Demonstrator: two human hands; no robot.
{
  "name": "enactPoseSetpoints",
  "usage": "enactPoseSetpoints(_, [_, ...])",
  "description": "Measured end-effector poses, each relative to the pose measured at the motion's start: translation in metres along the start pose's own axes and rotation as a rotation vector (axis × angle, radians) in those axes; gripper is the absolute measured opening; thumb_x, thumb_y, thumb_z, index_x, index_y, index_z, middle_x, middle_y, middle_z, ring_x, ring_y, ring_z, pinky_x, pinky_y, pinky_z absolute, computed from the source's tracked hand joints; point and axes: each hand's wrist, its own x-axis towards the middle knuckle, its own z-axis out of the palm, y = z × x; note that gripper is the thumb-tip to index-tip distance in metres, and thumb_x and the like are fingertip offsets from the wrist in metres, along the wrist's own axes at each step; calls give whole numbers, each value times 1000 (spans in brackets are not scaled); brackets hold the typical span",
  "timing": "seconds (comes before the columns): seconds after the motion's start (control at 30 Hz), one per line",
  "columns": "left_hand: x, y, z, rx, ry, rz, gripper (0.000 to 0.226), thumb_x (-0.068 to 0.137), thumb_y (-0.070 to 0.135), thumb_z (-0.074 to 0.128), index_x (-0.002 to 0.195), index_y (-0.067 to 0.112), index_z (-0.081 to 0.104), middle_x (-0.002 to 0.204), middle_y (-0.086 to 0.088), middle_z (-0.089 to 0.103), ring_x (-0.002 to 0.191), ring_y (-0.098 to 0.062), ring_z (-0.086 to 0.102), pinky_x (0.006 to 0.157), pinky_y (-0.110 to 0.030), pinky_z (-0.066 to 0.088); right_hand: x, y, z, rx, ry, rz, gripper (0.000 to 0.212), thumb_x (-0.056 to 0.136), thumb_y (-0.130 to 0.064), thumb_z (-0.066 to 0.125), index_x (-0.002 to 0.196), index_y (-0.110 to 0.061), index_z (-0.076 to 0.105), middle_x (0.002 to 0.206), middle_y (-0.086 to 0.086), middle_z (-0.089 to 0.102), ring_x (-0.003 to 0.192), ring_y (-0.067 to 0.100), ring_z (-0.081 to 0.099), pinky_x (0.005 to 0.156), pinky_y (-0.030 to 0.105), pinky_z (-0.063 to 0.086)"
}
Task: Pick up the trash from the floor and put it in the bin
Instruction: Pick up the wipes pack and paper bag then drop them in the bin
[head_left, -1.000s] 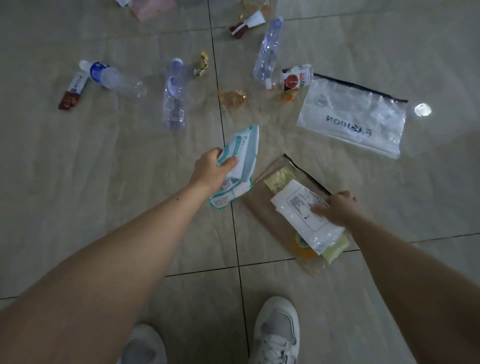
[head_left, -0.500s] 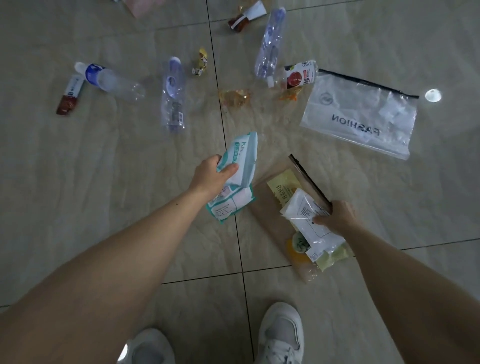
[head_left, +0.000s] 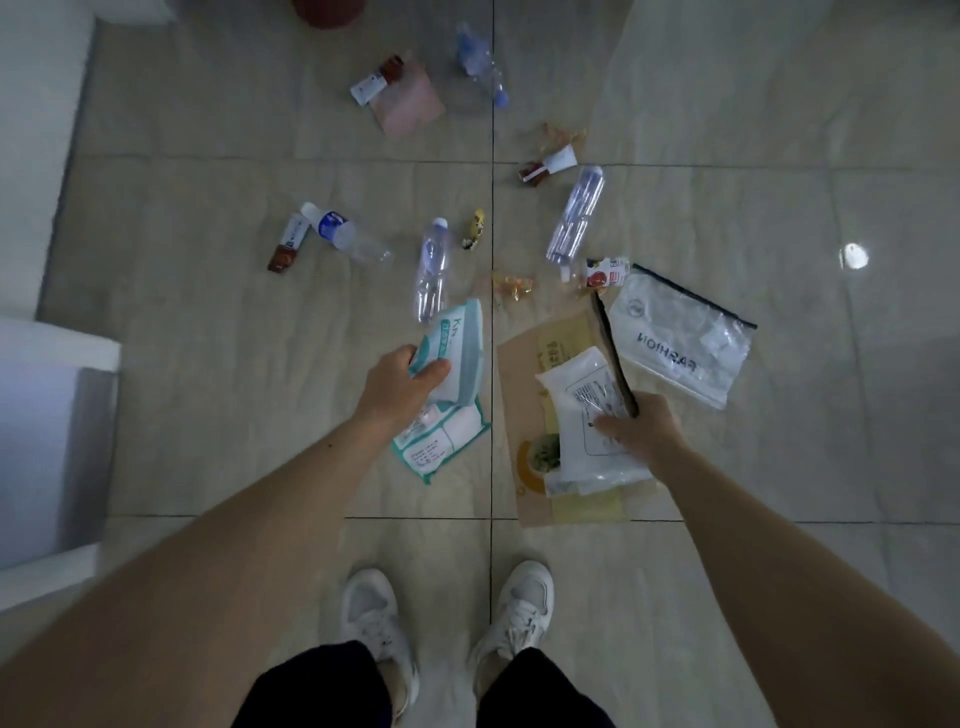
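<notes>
From the head camera I see my left hand (head_left: 400, 387) curled round a teal-and-white soft plastic wipes packet (head_left: 451, 384), thumb on its face, holding it up off the pale tiled floor (head_left: 208, 338). My right hand (head_left: 641, 428) grips a white printed plastic pouch (head_left: 582, 415) together with a flat brown paper zip bag with a dark strip (head_left: 524, 374), fingers closed over their right edge. Just right of that bundle, a clear plastic zip pouch printed FASHION (head_left: 680, 343) lies flat on the floor. Further out lie three clear plastic bottles (head_left: 432, 270) on their sides, a small bottle with a red-and-white label (head_left: 605, 271) touching the clear pouch's corner, a pink flat packet (head_left: 408, 104), crumpled amber wrappers (head_left: 511, 285), and small red-and-white sachets (head_left: 288, 244). At the top edge a dark red round object (head_left: 324, 10) shows partly; I cannot tell whether it is the bin. My white trainers (head_left: 519, 603) stand on either side of a tile seam.
</notes>
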Motion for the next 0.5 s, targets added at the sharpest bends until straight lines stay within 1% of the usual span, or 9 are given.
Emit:
enactPoseSetpoints(0.07, [-22, 29, -36, -3, 28, -13, 25, 93, 33, 60, 101, 10, 64, 91, -4, 67, 76, -21, 63, 57, -27, 46, -24, -43, -18, 2, -19, -24, 12, 81, -3, 71, 91, -9, 66, 81, 6, 65, 76, 22, 60, 69, 28, 46])
enactPoseSetpoints(0.13, [-40, 55, -74, 14, 71, -23, 29, 92, 36, 60, 101, 9, 65, 92, -5, 68, 79, -23, 64, 61, -29, 48, -45, -88, -34, 10, -38, -46, 11, 81, -4, 72, 84, -11, 64, 76, 3, 64, 77, 23, 60, 67, 28, 47])
enactPoseSetpoints(0.2, [-55, 78, -110, 17, 121, -32, 31, 93, 35, 58, 101, 6, 65, 91, -6, 68, 77, -22, 63, 58, -27, 45, -63, -134, -46, 20, -46, -71, 11, 81, -6, 73, 91, -8, 68, 80, 6, 66, 79, 24, 61, 70, 31, 49])
enactPoseSetpoints(0.27, [-62, 97, -145, -7, 180, -43, 28, 94, 33, 58, 98, 5, 64, 87, -6, 66, 75, -22, 62, 53, -25, 42, -77, -181, -53, 41, -45, -101, 18, 82, -6, 73, 99, -4, 69, 86, 7, 66, 80, 24, 62, 72, 32, 48])
enactPoseSetpoints(0.33, [-65, 112, -180, -2, 229, -53, 29, 94, 33, 57, 96, 5, 63, 84, -6, 64, 73, -23, 60, 50, -24, 38, -86, -227, -52, 58, -59, -122, 22, 82, -8, 74, 103, -3, 69, 91, 8, 68, 85, 25, 64, 77, 34, 51])
enactPoseSetpoints(0.43, [-57, 128, -234, 17, 294, -77, 30, 94, 33, 56, 98, 4, 63, 84, -6, 62, 72, -22, 58, 48, -22, 36, -94, -292, -38, 98, -83, -133, 27, 79, -12, 76, 105, -5, 71, 98, 9, 72, 93, 29, 67, 87, 44, 55])
enactPoseSetpoints(0.5, [-47, 136, -267, 7, 345, -104, 30, 94, 32, 56, 99, 3, 63, 87, -10, 63, 72, -23, 57, 47, -23, 35, -95, -329, -24, 137, -84, -139, 28, 77, -14, 79, 103, -10, 72, 98, 7, 73, 95, 29, 68, 90, 48, 55])
